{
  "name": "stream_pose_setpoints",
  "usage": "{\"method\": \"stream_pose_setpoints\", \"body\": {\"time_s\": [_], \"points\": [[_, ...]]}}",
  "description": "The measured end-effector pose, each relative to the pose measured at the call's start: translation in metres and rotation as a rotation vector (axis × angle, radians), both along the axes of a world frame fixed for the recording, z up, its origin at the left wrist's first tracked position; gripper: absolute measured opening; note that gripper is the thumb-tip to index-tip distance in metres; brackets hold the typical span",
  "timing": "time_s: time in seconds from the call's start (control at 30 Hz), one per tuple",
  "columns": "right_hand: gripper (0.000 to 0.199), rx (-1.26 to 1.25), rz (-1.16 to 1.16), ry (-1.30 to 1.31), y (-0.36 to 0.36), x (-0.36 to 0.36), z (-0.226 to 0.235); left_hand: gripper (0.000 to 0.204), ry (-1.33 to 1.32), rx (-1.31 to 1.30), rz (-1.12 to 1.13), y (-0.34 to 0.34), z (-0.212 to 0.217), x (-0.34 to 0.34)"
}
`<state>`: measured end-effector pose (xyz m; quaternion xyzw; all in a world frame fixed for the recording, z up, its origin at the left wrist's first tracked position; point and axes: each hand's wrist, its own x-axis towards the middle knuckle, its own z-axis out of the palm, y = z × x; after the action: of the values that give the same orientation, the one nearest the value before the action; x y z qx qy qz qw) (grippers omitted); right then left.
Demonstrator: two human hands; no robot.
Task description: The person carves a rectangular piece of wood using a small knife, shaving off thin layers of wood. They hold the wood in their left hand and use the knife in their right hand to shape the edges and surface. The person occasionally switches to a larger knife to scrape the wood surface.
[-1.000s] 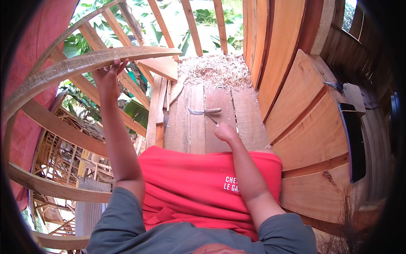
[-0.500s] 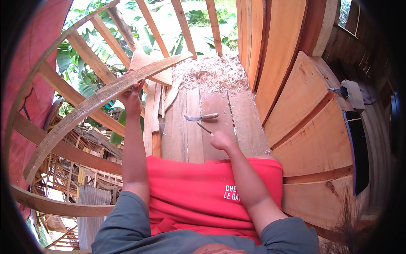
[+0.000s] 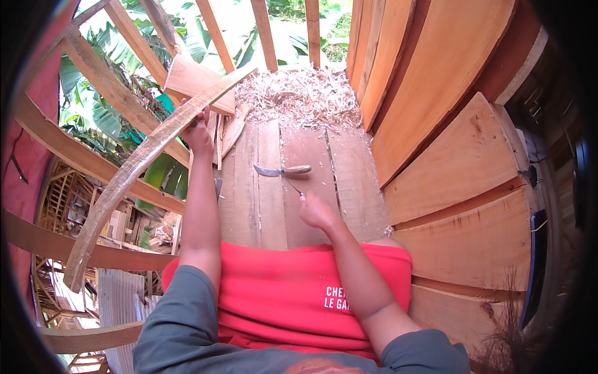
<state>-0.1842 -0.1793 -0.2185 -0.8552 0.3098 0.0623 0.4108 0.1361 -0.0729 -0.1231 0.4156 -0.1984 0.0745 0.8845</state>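
My left hand (image 3: 198, 129) is raised and grips a long curved wooden slat (image 3: 134, 171), which runs from upper right down to lower left beside the railing. My right hand (image 3: 316, 210) rests on the plank floor (image 3: 261, 199) and pinches a thin metal tool (image 3: 293, 186) that points away from me. Just beyond its tip lies a knife (image 3: 280, 170) with a curved blade and a wooden handle, flat on the planks. A red cloth (image 3: 293, 293) covers my lap.
A heap of wood shavings (image 3: 299, 93) lies at the far end of the planks. Stacked wide boards (image 3: 461, 168) lean along the right. Wooden railing bars (image 3: 93, 162) stand at left with green leaves behind. A wedge-shaped wood block (image 3: 193, 78) sits near the slat's top.
My left hand has swung the curved slat from nearly level to steeply slanted, its far end now lower left. My right hand stayed by the knife on the planks.
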Motion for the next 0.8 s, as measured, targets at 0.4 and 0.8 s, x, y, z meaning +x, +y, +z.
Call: {"method": "stream_pose_setpoints", "body": {"time_s": [0.4, 0.8], "points": [[0.049, -0.16, -0.326, 0.121, -0.071, -0.017, -0.028, 0.046, 0.296, -0.234, -0.196, -0.027, -0.108, 0.038], [0.043, -0.169, -0.468, 0.058, -0.049, 0.0, -0.056, 0.044, 0.503, -0.414, -0.318, -0.007, -0.144, 0.039]]}}
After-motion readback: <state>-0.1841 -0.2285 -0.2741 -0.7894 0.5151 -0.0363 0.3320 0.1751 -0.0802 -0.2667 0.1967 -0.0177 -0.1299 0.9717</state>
